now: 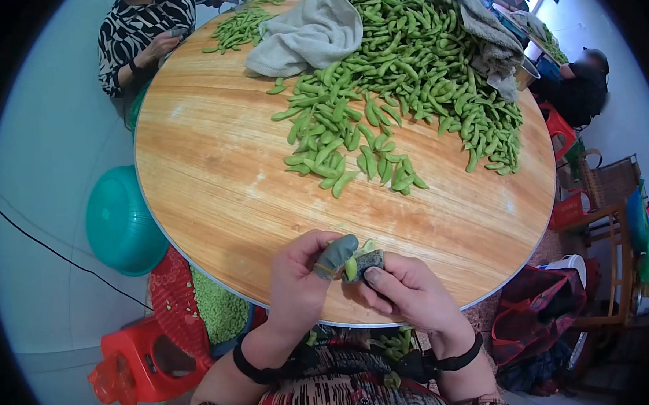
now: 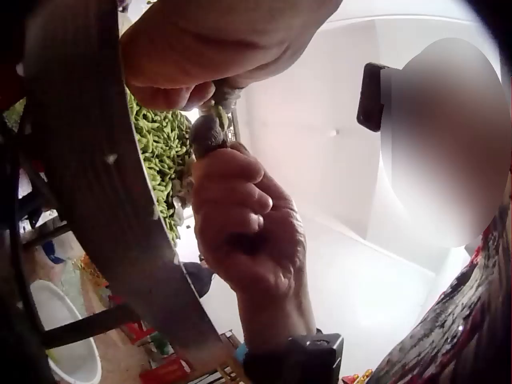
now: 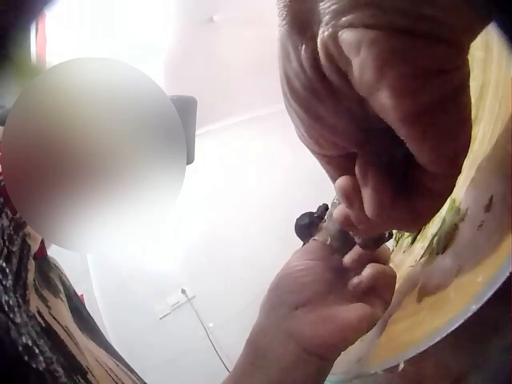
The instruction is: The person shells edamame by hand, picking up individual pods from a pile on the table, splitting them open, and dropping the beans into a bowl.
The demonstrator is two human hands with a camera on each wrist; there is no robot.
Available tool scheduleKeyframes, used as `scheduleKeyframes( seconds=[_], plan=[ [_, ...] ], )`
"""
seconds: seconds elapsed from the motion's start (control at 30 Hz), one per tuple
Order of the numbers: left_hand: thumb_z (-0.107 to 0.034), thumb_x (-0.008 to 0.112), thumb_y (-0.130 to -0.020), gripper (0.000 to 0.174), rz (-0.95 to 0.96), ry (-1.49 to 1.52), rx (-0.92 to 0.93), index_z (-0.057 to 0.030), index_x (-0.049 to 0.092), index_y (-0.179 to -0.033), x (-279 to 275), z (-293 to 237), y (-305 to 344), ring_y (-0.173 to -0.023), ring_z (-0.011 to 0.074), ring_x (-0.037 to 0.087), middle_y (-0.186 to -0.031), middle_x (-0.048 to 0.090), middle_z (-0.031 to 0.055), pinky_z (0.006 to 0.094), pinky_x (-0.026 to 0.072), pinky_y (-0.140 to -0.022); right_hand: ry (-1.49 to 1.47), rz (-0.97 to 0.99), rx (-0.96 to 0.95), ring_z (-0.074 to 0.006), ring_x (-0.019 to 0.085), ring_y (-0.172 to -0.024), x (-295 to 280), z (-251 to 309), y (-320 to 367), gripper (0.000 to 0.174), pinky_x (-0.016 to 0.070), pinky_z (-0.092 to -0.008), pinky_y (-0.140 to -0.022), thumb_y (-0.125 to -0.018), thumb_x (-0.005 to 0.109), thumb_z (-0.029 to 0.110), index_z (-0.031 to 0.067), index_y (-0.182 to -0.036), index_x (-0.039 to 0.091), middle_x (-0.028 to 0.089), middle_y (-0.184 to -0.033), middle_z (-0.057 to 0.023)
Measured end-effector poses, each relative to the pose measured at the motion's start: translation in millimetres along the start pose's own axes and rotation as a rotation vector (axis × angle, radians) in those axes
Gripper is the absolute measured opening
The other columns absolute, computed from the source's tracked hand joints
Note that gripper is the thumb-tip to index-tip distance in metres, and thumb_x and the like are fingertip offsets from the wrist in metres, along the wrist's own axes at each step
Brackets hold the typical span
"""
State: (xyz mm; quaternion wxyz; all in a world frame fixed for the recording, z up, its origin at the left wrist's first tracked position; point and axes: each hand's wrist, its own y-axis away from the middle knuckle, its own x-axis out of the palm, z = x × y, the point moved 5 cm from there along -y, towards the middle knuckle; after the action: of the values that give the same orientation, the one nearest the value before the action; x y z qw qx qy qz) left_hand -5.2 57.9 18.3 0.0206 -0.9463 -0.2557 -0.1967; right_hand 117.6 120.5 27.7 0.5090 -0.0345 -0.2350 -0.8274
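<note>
Above the table's near edge both hands meet around a green pod. The left hand, with a grey-green cover on its thumb or finger, pinches the pod from the left. The right hand, its finger wrapped in dark speckled cloth, pinches it from the right. In the left wrist view the right hand has curled fingers beside the dark cover. In the right wrist view the left hand touches the right hand; the pod is mostly hidden there.
Loose pods and a large heap lie across the round wooden table, with a grey cloth. Left are a teal basin, shelled beans and a red stool. Another person sits at the far left.
</note>
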Motion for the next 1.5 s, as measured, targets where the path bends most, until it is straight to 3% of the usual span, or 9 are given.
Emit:
scheduleKeyframes(
  seconds=[0.33, 0.6, 0.67, 0.83, 1.0, 1.17, 1.27, 1.33, 1.5],
  plan=[
    [-0.001, 0.059, -0.079, 0.008, 0.167, -0.110, 0.170, -0.0002, 0.059, -0.088, 6.8, 5.4, 2.0, -0.072, 0.0094, 0.054, -0.081, 0.059, 0.0028, 0.0215, 0.0423, -0.065, -0.584, 0.095, 0.206, -0.0023, 0.034, -0.049, 4.9, -16.3, 1.1, 0.016, 0.0273, -0.0152, -0.043, -0.095, 0.044, 0.015, 0.0016, -0.098, 0.052, 0.048, -0.068, 0.0001],
    [0.003, 0.059, -0.080, 0.018, 0.094, -0.277, 0.030, 0.0026, 0.059, -0.097, 16.4, -2.9, 14.7, -0.072, 0.0117, 0.061, -0.081, 0.062, 0.0065, 0.0229, 0.0491, -0.064, 0.492, -0.194, -0.236, -0.0028, 0.043, -0.055, -15.5, 7.3, 4.3, 0.008, 0.0364, -0.0201, -0.048, -0.086, 0.055, 0.005, -0.0011, -0.086, 0.060, 0.053, -0.061, 0.0007],
    [0.002, 0.058, -0.082, 0.020, 0.106, -0.441, 0.089, 0.0030, 0.057, -0.103, 13.5, -6.7, 15.3, -0.069, 0.0133, 0.062, -0.081, 0.063, 0.0085, 0.0229, 0.0506, -0.063, 0.441, -0.205, -0.233, -0.0031, 0.042, -0.055, -16.2, 5.6, 2.2, 0.008, 0.0366, -0.0208, -0.048, -0.086, 0.055, 0.006, -0.0016, -0.085, 0.059, 0.052, -0.059, 0.0005],
    [0.011, 0.044, -0.079, 0.034, 0.171, 0.122, -0.160, 0.0061, 0.054, -0.112, 10.7, 3.7, 15.3, -0.074, 0.0127, 0.059, -0.095, 0.062, 0.0125, 0.0219, 0.0477, -0.060, 0.399, -0.253, -0.299, -0.0046, 0.041, -0.054, -15.8, 2.7, 1.4, 0.010, 0.0365, -0.0224, -0.048, -0.085, 0.057, 0.008, -0.0020, -0.082, 0.057, 0.050, -0.056, -0.0028],
    [0.012, 0.040, -0.074, 0.041, 0.192, 0.422, -0.241, 0.0066, 0.054, -0.112, -9.8, 13.1, 15.6, -0.071, 0.0108, 0.051, -0.099, 0.059, 0.0131, 0.0181, 0.0365, -0.055, 0.868, -0.219, -0.362, -0.0290, 0.054, -0.051, -0.6, 25.4, 0.3, 0.021, 0.0418, -0.0357, -0.049, -0.085, 0.058, 0.017, -0.0017, -0.075, 0.054, 0.056, -0.059, -0.0171],
    [0.013, 0.042, -0.073, 0.045, 0.139, 0.477, -0.212, 0.0062, 0.053, -0.116, -23.9, 0.3, 15.8, -0.070, 0.0102, 0.049, -0.093, 0.058, 0.0107, 0.0180, 0.0360, -0.055, 1.324, -0.393, -0.332, -0.0367, 0.058, -0.061, -4.8, 75.4, -39.6, 0.026, 0.0461, -0.0416, -0.055, -0.083, 0.057, 0.021, -0.0029, -0.073, 0.055, 0.058, -0.064, -0.0207],
    [0.004, 0.043, -0.081, 0.039, 0.209, -0.041, -0.278, -0.0027, 0.056, -0.117, -19.8, 0.1, 22.0, -0.077, 0.0106, 0.055, -0.096, 0.061, 0.0081, 0.0201, 0.0435, -0.064, 1.488, -0.501, -0.329, -0.0377, 0.059, -0.063, -6.4, 73.7, -80.8, 0.029, 0.0467, -0.0443, -0.058, -0.082, 0.058, 0.026, -0.0025, -0.075, 0.056, 0.058, -0.065, -0.0210],
    [0.004, 0.045, -0.085, 0.036, 0.661, -0.476, 0.026, -0.0021, 0.054, -0.120, -3.2, -0.6, 29.1, -0.079, 0.0073, 0.054, -0.101, 0.061, 0.0091, 0.0200, 0.0458, -0.067, 1.541, -0.546, -0.292, -0.0389, 0.058, -0.064, -11.0, 65.1, -92.9, 0.031, 0.0462, -0.0464, -0.060, -0.081, 0.059, 0.029, -0.0014, -0.076, 0.056, 0.058, -0.066, -0.0209],
    [0.002, 0.053, -0.085, 0.031, 0.667, -0.581, 0.064, -0.0016, 0.056, -0.116, -0.4, -5.5, 24.7, -0.080, 0.0062, 0.053, -0.091, 0.057, 0.0036, 0.0194, 0.0467, -0.073, 1.509, -0.634, -0.244, -0.0319, 0.060, -0.060, -21.6, 57.8, -59.6, 0.027, 0.0473, -0.0417, -0.057, -0.080, 0.060, 0.025, -0.0024, -0.080, 0.055, 0.058, -0.063, -0.0195]
  ],
)
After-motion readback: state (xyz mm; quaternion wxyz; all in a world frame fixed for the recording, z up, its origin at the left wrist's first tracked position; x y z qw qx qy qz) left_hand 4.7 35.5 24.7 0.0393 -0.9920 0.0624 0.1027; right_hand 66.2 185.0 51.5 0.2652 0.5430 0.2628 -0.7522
